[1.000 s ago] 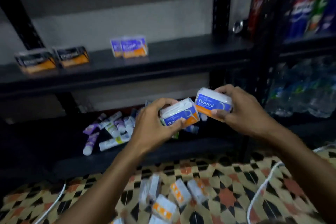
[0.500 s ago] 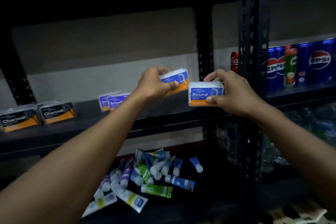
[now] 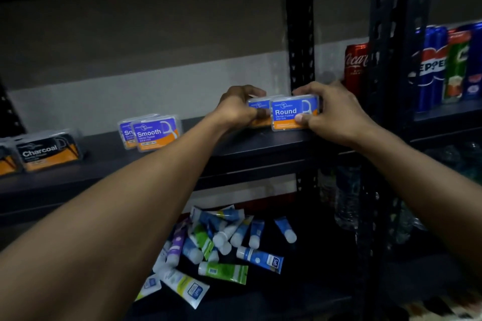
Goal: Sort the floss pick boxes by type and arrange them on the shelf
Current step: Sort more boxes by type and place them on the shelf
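Right hand (image 3: 336,114) is pinching the Round box (image 3: 289,114) at centre frame, thumb on its front face, fingers curled over the top. Left hand (image 3: 234,109) is gripping a second blue box (image 3: 257,105) tucked just behind and left of it, label mostly hidden. Both boxes are sitting at, or just touching, the dark shelf (image 3: 260,143), close to the upright post. Out left, the Smooth boxes (image 3: 154,133) are standing as a pair, and the Charcoal boxes (image 3: 47,152) are waiting at the far left edge. This looks like the placing step for the Round group. The next move, I'd say, is settling both boxes flush, faces forward, then letting go without tipping them. Toothpaste tubes (image 3: 221,247) are lying heaped at the bottom, and drink cans (image 3: 430,68) are standing upper right.
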